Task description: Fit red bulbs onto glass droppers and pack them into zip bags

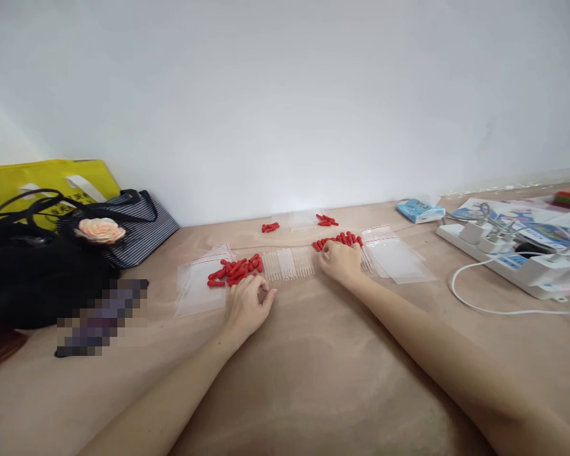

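My left hand (247, 303) rests at the near edge of a heap of small red club-shaped pieces (235, 271). Its fingers are loosely bent, with a gap between thumb and index finger. To its right, thin pale sticks with small tips (289, 263) lie side by side in a row. At that row's right end, my right hand (341, 261) has its fingertips pinched together; whatever is between them is too small to make out. Just beyond it, red pieces (346, 239) form a line at the far ends of more sticks, partly covered by the hand.
Clear zip bags lie left (194, 291) and right (399, 256) of the sticks. Farther back are two small red groups (270, 227) (327, 220). A power strip (508, 263) with chargers stands right, a blue tissue pack (420, 211) behind, bags (142, 228) left.
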